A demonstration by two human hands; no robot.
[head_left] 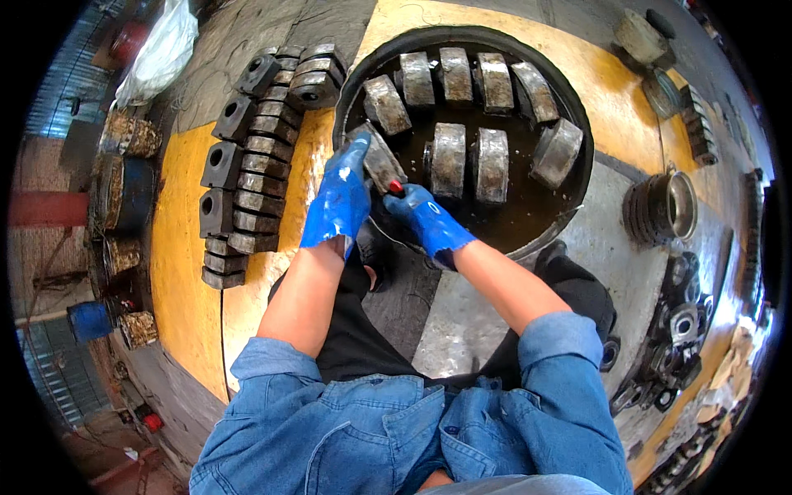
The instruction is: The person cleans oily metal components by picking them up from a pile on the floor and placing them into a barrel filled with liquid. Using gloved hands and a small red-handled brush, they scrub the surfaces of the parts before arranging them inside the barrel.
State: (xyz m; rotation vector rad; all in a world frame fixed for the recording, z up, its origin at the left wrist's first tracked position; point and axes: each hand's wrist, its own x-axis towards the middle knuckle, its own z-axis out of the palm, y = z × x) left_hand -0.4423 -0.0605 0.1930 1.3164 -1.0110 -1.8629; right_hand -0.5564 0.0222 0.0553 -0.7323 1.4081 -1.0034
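My left hand, in a blue rubber glove, grips a curved grey metal block at the near left rim of a round black tub. My gloved right hand is closed beside the block's lower end. A small red end of something sticks out of that fist; the rest is hidden, so its kind cannot be told. Dark brown liquid lies in the tub. Several similar blocks stand in it, such as a metal block in the middle and a tilted block at the right.
Rows of dark metal blocks stand on the yellow floor sheet left of the tub. A white plastic bag and rusty cans are at far left. On the right are a metal ring part and a pile of metal parts.
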